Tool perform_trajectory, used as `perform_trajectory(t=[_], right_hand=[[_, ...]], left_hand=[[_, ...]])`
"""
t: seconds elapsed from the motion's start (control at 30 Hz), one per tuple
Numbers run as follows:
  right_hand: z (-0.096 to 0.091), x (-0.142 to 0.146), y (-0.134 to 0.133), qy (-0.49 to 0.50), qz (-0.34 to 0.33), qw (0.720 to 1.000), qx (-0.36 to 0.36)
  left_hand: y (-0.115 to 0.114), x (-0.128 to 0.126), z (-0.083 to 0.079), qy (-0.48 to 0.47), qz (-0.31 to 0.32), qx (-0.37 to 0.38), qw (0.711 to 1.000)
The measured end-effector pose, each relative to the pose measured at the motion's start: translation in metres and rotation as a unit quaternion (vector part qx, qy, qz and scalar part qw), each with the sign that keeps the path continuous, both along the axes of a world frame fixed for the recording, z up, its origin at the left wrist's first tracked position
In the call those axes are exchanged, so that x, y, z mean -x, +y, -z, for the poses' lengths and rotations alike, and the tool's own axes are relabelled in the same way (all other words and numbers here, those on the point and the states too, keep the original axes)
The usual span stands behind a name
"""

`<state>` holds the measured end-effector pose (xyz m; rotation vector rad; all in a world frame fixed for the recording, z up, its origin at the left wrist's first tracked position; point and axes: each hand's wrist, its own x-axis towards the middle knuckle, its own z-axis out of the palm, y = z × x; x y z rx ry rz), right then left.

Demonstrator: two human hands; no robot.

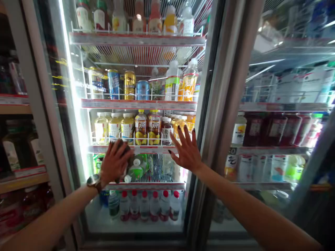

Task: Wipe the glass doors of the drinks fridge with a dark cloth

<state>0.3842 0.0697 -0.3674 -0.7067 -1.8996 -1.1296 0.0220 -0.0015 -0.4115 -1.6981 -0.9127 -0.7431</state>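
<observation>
My left hand (115, 162), with a watch (93, 180) on its wrist, is in front of the lit drinks fridge. Its fingers curve over a dark object (126, 148) that is mostly covered, so its kind does not show. Just beyond lie green-labelled bottles (136, 170), tipped on their sides. My right hand (187, 150) is open with fingers spread, holding nothing. It is nearest to the amber-coloured drink bottles (181, 122) and a dark bottle with a white label (166, 131); whether it touches anything cannot be told.
Tea bottles with yellow caps (141, 127) stand behind a wire rail. Cans (129, 85) fill part of the shelf above, and red-capped bottles (144, 205) line the bottom. The metal door frame (222, 104) rises at right, beside another stocked fridge. More shelves stand at left.
</observation>
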Motion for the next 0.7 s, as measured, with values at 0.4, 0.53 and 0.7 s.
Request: perform_trajectory(t=[0.4,0.53,0.7], right_hand=[[0.031,-0.005,-0.005,0.045,0.002,0.998,0.036],[0.035,-0.005,0.002,0.044,0.003,0.999,0.014],[0.031,-0.005,-0.001,0.038,0.003,0.999,0.002]], left_hand=[[-0.005,0.029,-0.158,-0.117,0.036,-0.039,0.992],[0.018,-0.038,-0.138,-0.188,0.039,-0.075,0.978],[0.0,-0.08,0.031,0.182,0.091,0.017,0.979]])
